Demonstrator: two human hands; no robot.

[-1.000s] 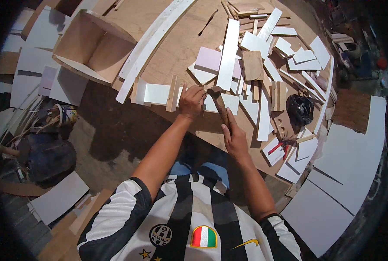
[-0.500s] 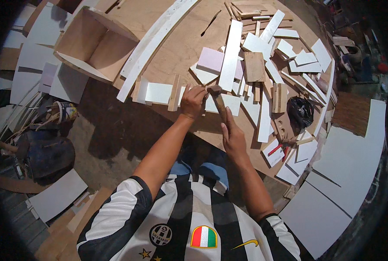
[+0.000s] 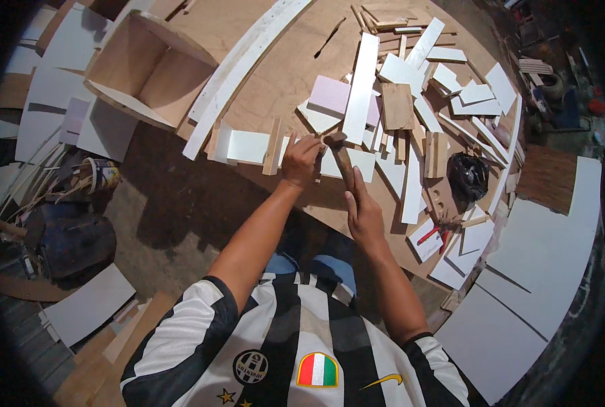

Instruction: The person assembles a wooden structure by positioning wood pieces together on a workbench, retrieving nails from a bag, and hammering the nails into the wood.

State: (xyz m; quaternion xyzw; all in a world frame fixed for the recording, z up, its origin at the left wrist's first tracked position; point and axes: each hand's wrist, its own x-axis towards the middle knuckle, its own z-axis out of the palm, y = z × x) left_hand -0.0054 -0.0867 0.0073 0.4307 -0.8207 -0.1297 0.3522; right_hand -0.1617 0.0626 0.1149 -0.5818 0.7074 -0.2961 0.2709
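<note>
My right hand point(image 3: 365, 216) grips a hammer point(image 3: 341, 157) beside the white strip point(image 3: 251, 146); my left hand point(image 3: 301, 161) pinches something small there.

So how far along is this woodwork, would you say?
Done: an open wooden box stands at the bench's far left. In hand: the right hand grips a hammer beside the left hand, which pinches something small. Left: many loose white offcuts lie unassembled.

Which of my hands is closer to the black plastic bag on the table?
Right. The right hand, gripping a hammer, lies just left of the black plastic bag. The left hand is farther left, beyond the hammer.
</note>
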